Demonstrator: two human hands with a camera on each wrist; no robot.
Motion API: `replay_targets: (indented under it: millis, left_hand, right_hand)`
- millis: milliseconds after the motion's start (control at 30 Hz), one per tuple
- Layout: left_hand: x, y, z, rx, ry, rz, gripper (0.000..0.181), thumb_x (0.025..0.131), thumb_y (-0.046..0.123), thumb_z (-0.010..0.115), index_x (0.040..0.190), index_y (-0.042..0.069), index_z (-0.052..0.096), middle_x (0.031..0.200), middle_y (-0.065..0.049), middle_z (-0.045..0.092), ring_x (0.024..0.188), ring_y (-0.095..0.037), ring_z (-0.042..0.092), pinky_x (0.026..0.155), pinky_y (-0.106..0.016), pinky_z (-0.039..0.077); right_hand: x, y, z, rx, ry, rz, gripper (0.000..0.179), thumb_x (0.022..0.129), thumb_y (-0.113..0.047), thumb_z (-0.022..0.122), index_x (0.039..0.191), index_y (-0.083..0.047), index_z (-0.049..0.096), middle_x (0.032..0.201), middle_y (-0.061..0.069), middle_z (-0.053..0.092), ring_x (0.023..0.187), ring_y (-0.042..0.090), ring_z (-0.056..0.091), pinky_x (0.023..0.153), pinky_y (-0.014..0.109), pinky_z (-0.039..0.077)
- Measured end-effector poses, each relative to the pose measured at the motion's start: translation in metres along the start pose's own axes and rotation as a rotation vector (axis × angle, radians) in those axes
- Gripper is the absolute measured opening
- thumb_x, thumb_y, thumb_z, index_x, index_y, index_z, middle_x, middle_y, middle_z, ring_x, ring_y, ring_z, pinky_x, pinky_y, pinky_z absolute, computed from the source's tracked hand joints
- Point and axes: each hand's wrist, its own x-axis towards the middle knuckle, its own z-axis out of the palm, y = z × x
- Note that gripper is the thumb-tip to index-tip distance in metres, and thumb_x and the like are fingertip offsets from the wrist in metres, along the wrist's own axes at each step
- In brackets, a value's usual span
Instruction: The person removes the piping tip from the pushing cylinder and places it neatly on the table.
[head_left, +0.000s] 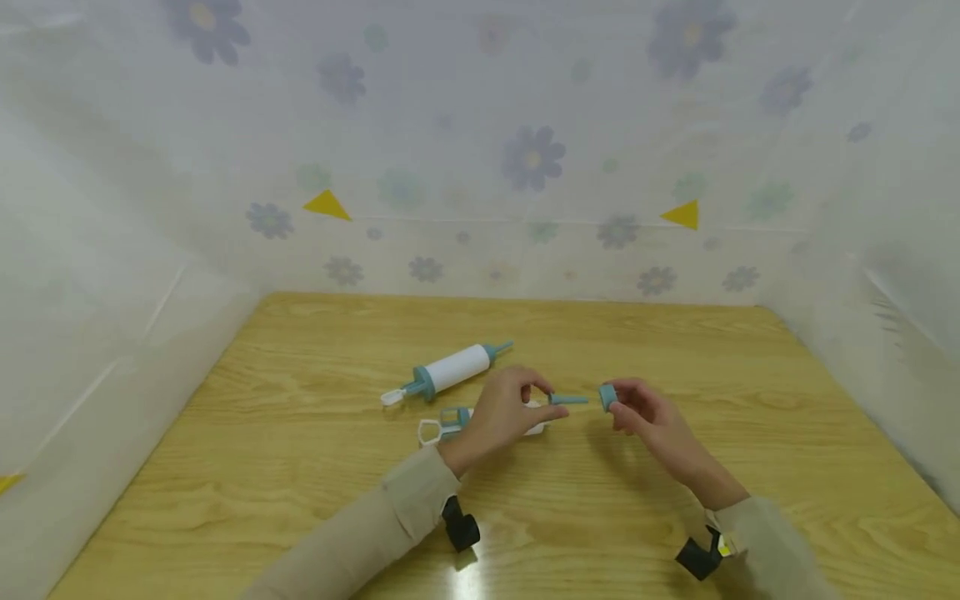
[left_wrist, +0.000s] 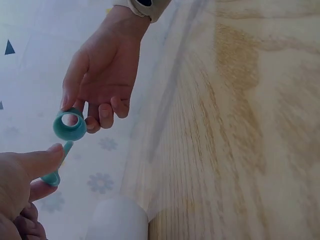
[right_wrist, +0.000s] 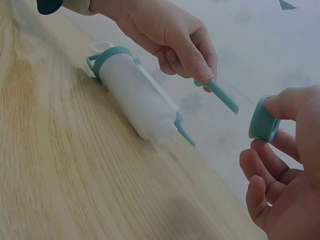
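Note:
My left hand pinches a slim teal nozzle by its wider end, with the narrow tip aimed right. Facing that tip, a teal ring cap is held between the thumb and fingers of my right hand. A small gap separates the two parts; the cap's round hole shows in the left wrist view. Below my left hand lies a white syringe-like tube with a teal collar and a looped handle; its front end has no nozzle on it. My left hand partly covers it in the head view.
Behind my left hand, a second white tube lies on the wooden table, with a teal nozzle at its tip and a white-ended handle. Pale flowered sheeting encloses the table at the back and sides.

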Motion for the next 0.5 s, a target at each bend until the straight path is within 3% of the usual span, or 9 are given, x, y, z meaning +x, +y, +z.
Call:
replay_targets:
  millis: [100,167,500]
  left_hand:
    - [0.004,-0.001,0.003,0.053,0.007,-0.001,0.03,0.076,0.034,0.081,0.093,0.01,0.076,0.051,0.005,0.036,0.044,-0.005,0.025,0.043,-0.018,0.023]
    - [0.007,-0.001,0.005,0.087,0.008,0.004,0.032,0.076,0.038,0.08,0.094,0.011,0.076,0.046,0.007,0.033,0.042,-0.005,0.022,0.041,-0.018,0.02]
    - [0.02,-0.009,0.021,0.236,0.05,0.016,0.033,0.075,0.039,0.081,0.093,0.011,0.077,0.045,0.009,0.037,0.041,-0.001,0.022,0.039,-0.016,0.02]
  right_hand:
    - [-0.001,0.004,-0.006,-0.035,0.022,0.021,0.031,0.102,-0.007,0.045,0.13,0.006,0.045,0.1,0.007,0.058,0.08,0.015,0.058,0.07,0.028,0.05]
    - [-0.002,0.007,-0.01,-0.056,0.036,0.032,0.032,0.101,-0.008,0.046,0.13,0.006,0.046,0.101,0.006,0.058,0.079,0.016,0.059,0.07,0.028,0.051]
    - [-0.001,0.029,-0.02,-0.136,0.024,0.066,0.03,0.098,-0.008,0.053,0.125,0.006,0.051,0.095,0.014,0.058,0.073,0.016,0.06,0.06,0.029,0.052]
